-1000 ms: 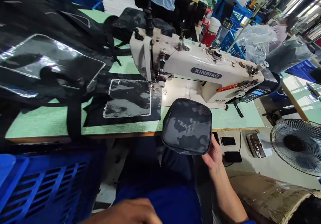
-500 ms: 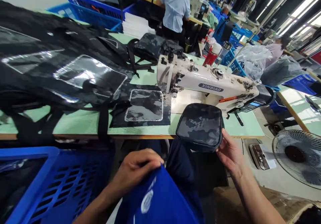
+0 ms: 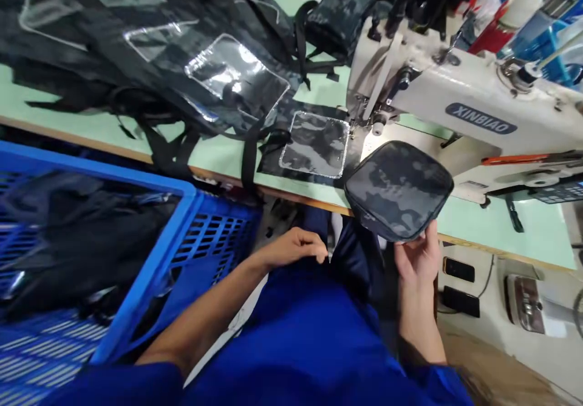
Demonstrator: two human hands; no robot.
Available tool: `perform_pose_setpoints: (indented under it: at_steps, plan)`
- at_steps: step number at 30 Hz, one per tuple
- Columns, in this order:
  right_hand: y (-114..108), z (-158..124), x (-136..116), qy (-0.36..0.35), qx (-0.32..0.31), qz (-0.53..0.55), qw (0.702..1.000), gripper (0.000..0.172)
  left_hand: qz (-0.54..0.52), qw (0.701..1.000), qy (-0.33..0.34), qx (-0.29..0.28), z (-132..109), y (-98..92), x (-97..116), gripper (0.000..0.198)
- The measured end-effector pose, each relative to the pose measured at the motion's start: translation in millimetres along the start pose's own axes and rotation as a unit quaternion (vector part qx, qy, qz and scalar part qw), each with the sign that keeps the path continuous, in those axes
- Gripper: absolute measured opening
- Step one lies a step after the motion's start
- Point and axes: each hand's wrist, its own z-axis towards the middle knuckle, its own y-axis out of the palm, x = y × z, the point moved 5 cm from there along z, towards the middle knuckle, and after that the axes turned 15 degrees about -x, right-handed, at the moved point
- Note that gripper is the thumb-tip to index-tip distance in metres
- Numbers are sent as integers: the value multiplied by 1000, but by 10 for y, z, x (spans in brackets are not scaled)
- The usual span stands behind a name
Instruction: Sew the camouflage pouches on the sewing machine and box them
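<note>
A rounded, dark grey camouflage pouch (image 3: 398, 190) sits in my right hand (image 3: 416, 254), its lower edge resting on my fingers just past the table's front edge. My left hand (image 3: 291, 248) is lower, near my lap, with curled fingers against the edge of a blue garment (image 3: 296, 333). Dark navy cloth (image 3: 357, 260) lies between my hands. Behind the pouch stands a white XINBIAO sewing machine (image 3: 473, 115). A flat camouflage panel with a clear vinyl window (image 3: 315, 145) lies left of its needle.
A heap of black bags with clear windows (image 3: 136, 48) covers the left of the green table (image 3: 310, 193). A blue crate (image 3: 150, 181) holding black items stands below it on the left. Two dark phones (image 3: 458, 269) and a metal box (image 3: 523, 303) lie below the right table edge.
My view has tipped down and rolled, bringing much more of the blue crate into sight. My left hand sits lower on the blue garment, and my right hand keeps the pouch.
</note>
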Motion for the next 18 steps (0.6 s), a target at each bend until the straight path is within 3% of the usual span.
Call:
perform_pose_setpoints:
  at_steps: [2, 4, 9, 12, 15, 18]
  plan:
    - [-116, -114, 84, 31, 15, 22, 999, 24, -1, 996, -23, 80, -15, -131, -175, 73]
    - [-220, -230, 133, 43, 30, 32, 998, 25, -7, 992, -29, 126, -11, -200, -298, 79]
    - [-390, -481, 164, 60, 47, 15, 997, 42, -11, 992, -41, 118, -11, -233, -316, 82]
    - [-472, -546, 169, 83, 61, 9, 995, 39, 18, 994, -72, 84, -222, -220, -281, 70]
    - [-533, -552, 163, 91, 65, 18, 994, 35, -24, 995, -95, 23, -650, -39, -390, 64]
    - [-563, -547, 151, 92, 63, 19, 994, 36, -145, 971, -53, -183, -1053, 507, -524, 88]
